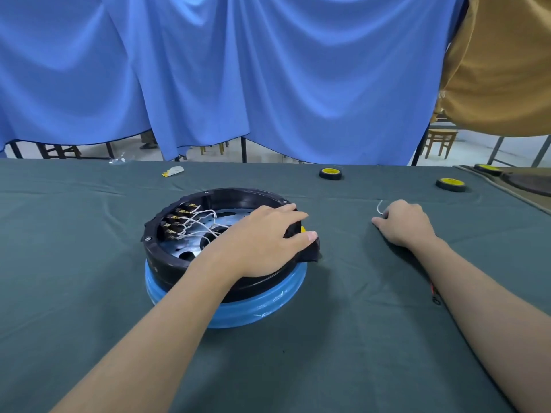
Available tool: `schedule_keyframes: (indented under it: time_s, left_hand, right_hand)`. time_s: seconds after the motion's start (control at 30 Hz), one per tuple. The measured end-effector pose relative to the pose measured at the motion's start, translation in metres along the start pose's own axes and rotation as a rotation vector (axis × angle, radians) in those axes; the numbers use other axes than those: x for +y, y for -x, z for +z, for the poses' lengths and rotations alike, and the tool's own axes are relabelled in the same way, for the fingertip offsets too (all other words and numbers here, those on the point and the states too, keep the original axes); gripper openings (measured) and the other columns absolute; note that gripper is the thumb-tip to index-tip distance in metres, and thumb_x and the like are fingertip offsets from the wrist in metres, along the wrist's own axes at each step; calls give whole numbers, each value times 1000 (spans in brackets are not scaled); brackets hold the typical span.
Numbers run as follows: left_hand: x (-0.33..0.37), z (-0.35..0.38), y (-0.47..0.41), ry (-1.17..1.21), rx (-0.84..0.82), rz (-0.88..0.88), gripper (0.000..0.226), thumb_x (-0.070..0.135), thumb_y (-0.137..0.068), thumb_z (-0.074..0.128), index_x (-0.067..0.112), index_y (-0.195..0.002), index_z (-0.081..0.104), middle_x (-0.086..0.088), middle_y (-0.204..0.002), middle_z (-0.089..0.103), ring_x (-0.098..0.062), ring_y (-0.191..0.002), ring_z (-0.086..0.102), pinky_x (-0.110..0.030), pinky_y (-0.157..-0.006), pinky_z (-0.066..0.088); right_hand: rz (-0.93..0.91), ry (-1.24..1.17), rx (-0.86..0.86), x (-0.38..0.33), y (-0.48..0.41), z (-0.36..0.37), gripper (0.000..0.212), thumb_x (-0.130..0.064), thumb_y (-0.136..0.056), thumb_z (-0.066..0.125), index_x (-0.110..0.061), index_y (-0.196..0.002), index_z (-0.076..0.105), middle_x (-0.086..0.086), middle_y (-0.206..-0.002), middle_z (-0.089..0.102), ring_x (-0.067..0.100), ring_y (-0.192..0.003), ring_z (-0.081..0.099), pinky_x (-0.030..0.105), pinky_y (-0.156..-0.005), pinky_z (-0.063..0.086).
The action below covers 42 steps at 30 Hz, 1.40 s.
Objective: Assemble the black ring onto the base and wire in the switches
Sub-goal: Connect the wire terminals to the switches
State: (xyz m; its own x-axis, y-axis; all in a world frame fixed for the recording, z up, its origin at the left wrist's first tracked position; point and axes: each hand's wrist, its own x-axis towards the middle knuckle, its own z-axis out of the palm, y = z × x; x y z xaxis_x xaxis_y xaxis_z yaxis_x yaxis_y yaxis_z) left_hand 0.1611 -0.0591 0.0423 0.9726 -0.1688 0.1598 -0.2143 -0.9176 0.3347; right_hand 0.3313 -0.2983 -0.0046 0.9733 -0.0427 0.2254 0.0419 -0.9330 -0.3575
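The black ring (167, 254) sits on top of the round blue base (256, 308) near the middle of the table. Several small black switches (176, 220) line the ring's inner left wall, with white wires (205, 225) running from them across the metal plate inside. My left hand (262, 242) grips the ring's right rim, fingers curled over a yellow part (303, 229). To the right, my right hand (402, 223) lies on the cloth, its fingers pinching a loose white wire (379, 206).
A dark green cloth (89, 293) covers the table. Two black-and-yellow wheels (330, 173) (450, 184) lie at the back right, a third wheel (487, 169) further right. A red-and-black lead (434, 293) peeks out by my right forearm. Scraps (173, 171) lie at the back. Blue curtain behind.
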Motion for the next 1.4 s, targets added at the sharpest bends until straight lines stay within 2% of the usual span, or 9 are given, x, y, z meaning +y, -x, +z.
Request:
schedule_keyframes:
  time_s: [0.17, 0.3, 0.47, 0.57, 0.7, 0.87, 1.03, 1.17, 1.4]
  left_hand:
    - [0, -1, 0, 4, -13, -33, 56, 58, -97, 39, 35, -148, 38, 15, -161, 22, -14, -143, 26, -36, -115, 17]
    - [0, -2, 1, -1, 82, -21, 52, 55, -97, 45, 30, -142, 47, 9, -147, 48, -16, -134, 38, -32, -103, 30]
    - [3, -7, 8, 50, 373, 38, 32, 37, -95, 58, 23, -123, 64, 4, -110, 71, -22, -110, 58, -40, -97, 45]
    - [3, -11, 10, 179, 545, 45, 24, 21, -90, 66, 17, -114, 70, 4, -100, 74, -14, -95, 67, -35, -91, 50]
    - [0, -15, 12, 332, 629, -3, 12, 18, -86, 73, 15, -97, 74, 6, -86, 75, -1, -80, 64, -5, -73, 44]
    - [-1, -18, 14, 386, 675, -34, 8, 24, -87, 73, 19, -86, 79, 3, -69, 73, -16, -66, 65, -24, -65, 48]
    - [-7, -20, 13, 681, 664, -107, 9, 19, -84, 76, 24, -76, 78, 6, -65, 73, -8, -61, 69, -19, -61, 51]
    - [-10, -20, 13, 822, 672, -126, 7, 22, -83, 77, 23, -76, 79, 5, -68, 75, -7, -60, 69, -14, -59, 50]
    - [-8, -21, 15, 851, 622, -131, 6, 22, -83, 77, 22, -78, 79, 5, -70, 75, -6, -62, 69, -13, -60, 48]
  right_hand:
    - [-81, -204, 49, -8, 9, -1, 22, -8, -88, 54, -22, -90, 70, 10, -105, 66, 32, -108, 51, 31, -87, 44]
    - [-275, -447, 55, -38, 25, -22, 21, -6, -82, 68, -23, -68, 68, -5, -74, 70, 18, -81, 65, 7, -61, 39]
    - [-418, -798, -103, -86, 56, -60, 13, -6, -75, 74, -19, -72, 73, 4, -71, 73, 23, -74, 70, 42, -75, 57]
    - [-537, -993, -273, -106, 74, -74, 15, 1, -77, 74, -11, -86, 72, 7, -75, 73, 18, -69, 68, 30, -73, 58]
    - [-546, -1149, -421, -119, 90, -80, 23, 3, -78, 73, -1, -100, 68, 12, -78, 72, 18, -65, 66, 24, -67, 54]
    - [-543, -1259, -563, -125, 98, -80, 24, 5, -77, 72, 0, -100, 66, 15, -82, 72, 22, -73, 69, 27, -74, 57]
    - [-568, -1093, -385, -133, 104, -69, 18, -3, -77, 76, -6, -94, 72, 7, -91, 74, 14, -83, 68, 21, -78, 54]
    - [-472, -1251, -372, -139, 111, -59, 6, -5, -81, 73, -5, -87, 75, 4, -80, 74, 8, -71, 67, 13, -65, 49]
    - [-450, -1256, -266, -147, 118, -60, 3, -7, -85, 70, -6, -83, 71, 8, -75, 72, 15, -74, 66, 25, -75, 55]
